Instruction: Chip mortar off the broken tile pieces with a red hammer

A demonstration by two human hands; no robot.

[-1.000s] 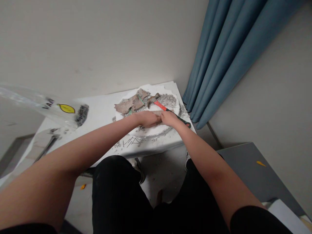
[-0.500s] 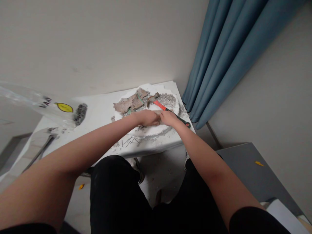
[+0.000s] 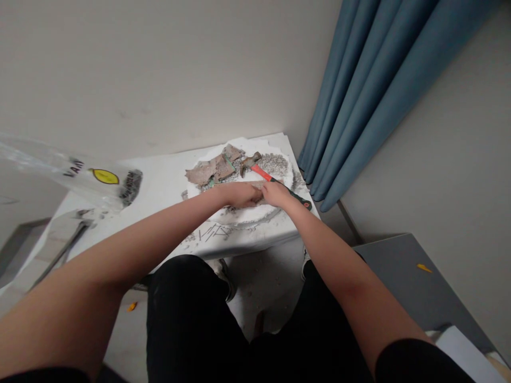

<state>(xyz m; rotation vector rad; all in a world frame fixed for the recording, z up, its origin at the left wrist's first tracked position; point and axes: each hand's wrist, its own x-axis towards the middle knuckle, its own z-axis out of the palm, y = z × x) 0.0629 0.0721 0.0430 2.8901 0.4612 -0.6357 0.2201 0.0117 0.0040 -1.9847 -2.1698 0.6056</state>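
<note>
My left hand [image 3: 242, 194] and my right hand [image 3: 276, 194] meet over a round white slab [image 3: 263, 214], fingers bent inward. Both are closed on a grey-brown flat piece [image 3: 257, 183], mostly hidden behind the fingers, so its kind does not show. Just beyond the right hand lies a claw hammer [image 3: 261, 171] with a red and black handle, its head toward the wall. Broken brownish sheet pieces [image 3: 211, 169] with green edges rest on the slab's left. Small grey crumbs [image 3: 276, 164] are heaped at its back right.
Several thin nails or pins [image 3: 213, 232] lie on the white table [image 3: 159, 170] near its front edge. A clear plastic bag [image 3: 91, 175] with dark bits stands at left, by a dark bar [image 3: 64, 252]. Blue curtains [image 3: 359, 96] hang right, above a grey surface [image 3: 403, 271].
The left hand's fingers have shifted slightly around the piece. The right hand, the hammer and the broken pieces look the same.
</note>
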